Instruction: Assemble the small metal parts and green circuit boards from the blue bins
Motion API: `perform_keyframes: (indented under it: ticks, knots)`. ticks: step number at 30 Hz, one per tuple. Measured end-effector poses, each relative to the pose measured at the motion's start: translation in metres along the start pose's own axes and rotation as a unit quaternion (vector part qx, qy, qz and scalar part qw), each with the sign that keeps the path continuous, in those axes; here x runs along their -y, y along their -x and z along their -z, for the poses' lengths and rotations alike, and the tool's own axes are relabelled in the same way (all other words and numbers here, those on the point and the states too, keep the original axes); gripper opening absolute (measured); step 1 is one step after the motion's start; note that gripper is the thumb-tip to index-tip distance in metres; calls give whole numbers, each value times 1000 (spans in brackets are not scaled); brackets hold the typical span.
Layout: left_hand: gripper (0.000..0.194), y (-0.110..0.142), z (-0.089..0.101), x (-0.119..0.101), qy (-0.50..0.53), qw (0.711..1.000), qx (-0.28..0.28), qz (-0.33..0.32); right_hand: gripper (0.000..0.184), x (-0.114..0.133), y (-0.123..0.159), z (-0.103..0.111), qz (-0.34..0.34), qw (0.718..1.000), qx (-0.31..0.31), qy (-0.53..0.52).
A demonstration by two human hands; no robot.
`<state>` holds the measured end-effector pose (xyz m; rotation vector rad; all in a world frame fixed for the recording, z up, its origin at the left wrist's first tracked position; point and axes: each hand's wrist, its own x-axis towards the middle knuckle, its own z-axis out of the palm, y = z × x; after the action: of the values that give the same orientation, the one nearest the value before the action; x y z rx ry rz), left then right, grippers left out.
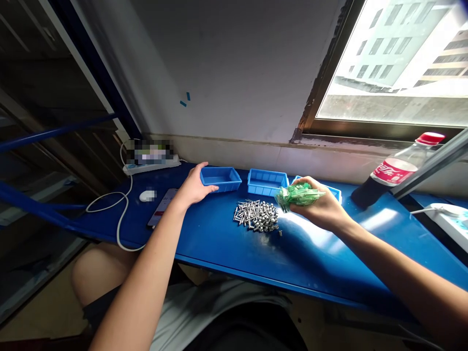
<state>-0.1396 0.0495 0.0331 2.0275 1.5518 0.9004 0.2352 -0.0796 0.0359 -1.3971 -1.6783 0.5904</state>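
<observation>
My left hand point(193, 186) grips the left end of a blue plastic bin point(221, 179), thumb along the front and fingers at the back corner. The inside of that bin looks bare. In my right hand point(318, 207) is a crumpled green plastic bag point(299, 195), held above the table. Below and left of it lies a pile of metal screws or rivets point(256, 215), their exact kind too small to tell. A second blue bin point(268, 183) stands between my hands. Behind my right hand, a third blue bin point(335, 193) is mostly hidden.
A cola bottle point(393, 170) leans at the right, beside a grey metal bar. To the left on the blue table point(226, 243) are a phone point(161, 207), a white mouse point(146, 196), a cable and a power strip point(153, 167). A wall rises behind the bins.
</observation>
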Motion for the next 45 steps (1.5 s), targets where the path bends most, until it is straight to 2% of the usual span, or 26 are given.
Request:
perform_keyframes:
  ticks: [2,6,10,13,15,18,20,21,24,26,27,29,34,36,41,45]
  knots:
    - [102,-8,2,0,-50,997,53,7,48,-2,-1,-1,-3,1000,9,5]
    - [110,-21,-1,4,-96,990,98,14,49,-5,-3,-3,9,999,13,32]
    - [107,-23,-6,9,-64,994,93,-5,49,-5,-5,-8,43,996,17,71]
    - [113,-16,-7,3,-39,998,48,23,48,0,-7,-11,59,995,17,74]
    - [108,-5,-8,-13,-28,999,-9,16,48,4,-9,-12,67,995,18,73]
    - [65,20,-17,-53,15,988,-116,-101,47,14,-15,-17,80,994,24,76]
    - [50,43,-30,-84,106,976,-104,-161,47,23,-20,-23,93,991,29,89]
    - [50,55,-39,-98,151,971,-87,-163,47,27,-21,-27,104,989,34,100]
    - [62,88,-68,-128,184,973,-45,-132,40,40,-23,-38,137,979,23,150]
    - [77,103,-84,-138,166,978,-22,-123,40,45,-22,-44,161,972,41,168]
    - [79,106,-90,-141,164,979,-28,-116,39,46,-21,-45,171,969,43,174]
    - [72,106,-97,-140,179,977,-52,-108,38,46,-19,-47,185,966,45,173]
    - [48,84,-92,-126,221,964,-30,-145,56,37,-22,-49,187,971,42,142]
    - [44,77,-88,-120,225,962,-23,-152,61,34,-26,-52,191,971,42,140]
    - [42,72,-82,-102,219,966,-48,-129,62,33,-38,-75,217,964,46,147]
    - [42,78,-73,-83,217,969,-48,-104,66,41,-41,-97,253,944,82,198]
